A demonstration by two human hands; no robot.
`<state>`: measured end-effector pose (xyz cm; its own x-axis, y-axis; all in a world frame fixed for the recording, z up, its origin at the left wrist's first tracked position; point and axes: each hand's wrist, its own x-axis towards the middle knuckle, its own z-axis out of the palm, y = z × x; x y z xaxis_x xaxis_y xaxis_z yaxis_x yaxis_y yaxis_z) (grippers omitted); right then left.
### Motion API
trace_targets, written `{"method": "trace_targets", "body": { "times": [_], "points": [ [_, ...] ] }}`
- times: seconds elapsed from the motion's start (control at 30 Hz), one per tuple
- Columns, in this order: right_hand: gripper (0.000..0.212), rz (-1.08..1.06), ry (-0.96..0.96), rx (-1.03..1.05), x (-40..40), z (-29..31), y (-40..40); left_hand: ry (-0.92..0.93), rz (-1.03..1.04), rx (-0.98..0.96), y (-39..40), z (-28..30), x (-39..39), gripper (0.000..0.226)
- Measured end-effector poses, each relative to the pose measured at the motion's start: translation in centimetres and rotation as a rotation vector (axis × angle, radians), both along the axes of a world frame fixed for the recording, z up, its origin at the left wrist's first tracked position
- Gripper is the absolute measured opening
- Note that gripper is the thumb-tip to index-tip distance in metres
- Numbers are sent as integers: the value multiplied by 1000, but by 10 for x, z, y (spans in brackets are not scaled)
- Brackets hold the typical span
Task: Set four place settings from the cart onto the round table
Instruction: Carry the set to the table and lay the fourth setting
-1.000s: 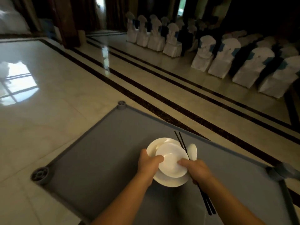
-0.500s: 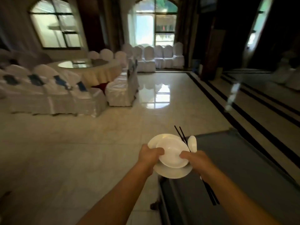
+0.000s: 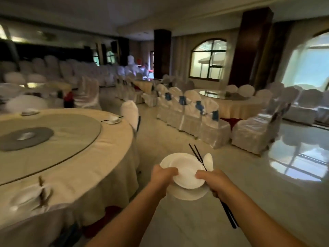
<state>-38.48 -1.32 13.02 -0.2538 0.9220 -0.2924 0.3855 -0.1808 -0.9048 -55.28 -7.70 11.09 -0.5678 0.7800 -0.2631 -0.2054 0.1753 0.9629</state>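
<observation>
While both hands carry one setting clear of any surface, the left hand [image 3: 162, 177] grips the left edge of a small white ceramic bowl [image 3: 188, 175] stacked on a flat white ceramic plate [image 3: 187, 194], thumb hooked over the bowl's rim. Right hand [image 3: 212, 180] holds the opposite edge and, curled, clamps a pair of long black chopsticks [image 3: 196, 154] and a white ceramic spoon [image 3: 208, 162] against it. To the left stands the large round table with cream cloth [image 3: 92, 175]. Settings already on it: one blurred at the near edge [image 3: 28, 196], one at the far right edge [image 3: 113, 119], one at the far left [image 3: 29, 112]. By this count three appear placed; the carried fourth remains to be set down. The cart is not in view.
</observation>
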Motion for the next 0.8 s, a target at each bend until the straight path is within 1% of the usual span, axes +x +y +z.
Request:
{"method": "trace_targets", "body": {
  "times": [0.1, 0.23, 0.37, 0.5, 0.63, 0.73, 0.8],
  "points": [
    [38, 172, 6, 28, -103, 2, -21, 54, 185, -29, -44, 5, -90, 61],
    [40, 459, -20, 39, -231, 2, -67, 94, 436, -103, -127, 6, -193, 66],
    [44, 722, -67, 57, -335, 6, -125, 72, 662, -166, -214, 11, -264, 70],
    [40, 944, -54, 70, -402, 8, -176, 52, 857, -156, -287, 17, -295, 56],
    [39, 1119, -17, 62, -448, 5, -215, 57, 1040, -172, -338, 26, -303, 47],
    [45, 1247, 8, 15, -467, -4, -244, 37, 1144, -203, -367, 23, -298, 48],
    [46, 1323, -17, 8, -472, -12, -263, 7, 1213, -215, -385, 15, -292, 56]
  ]
}}
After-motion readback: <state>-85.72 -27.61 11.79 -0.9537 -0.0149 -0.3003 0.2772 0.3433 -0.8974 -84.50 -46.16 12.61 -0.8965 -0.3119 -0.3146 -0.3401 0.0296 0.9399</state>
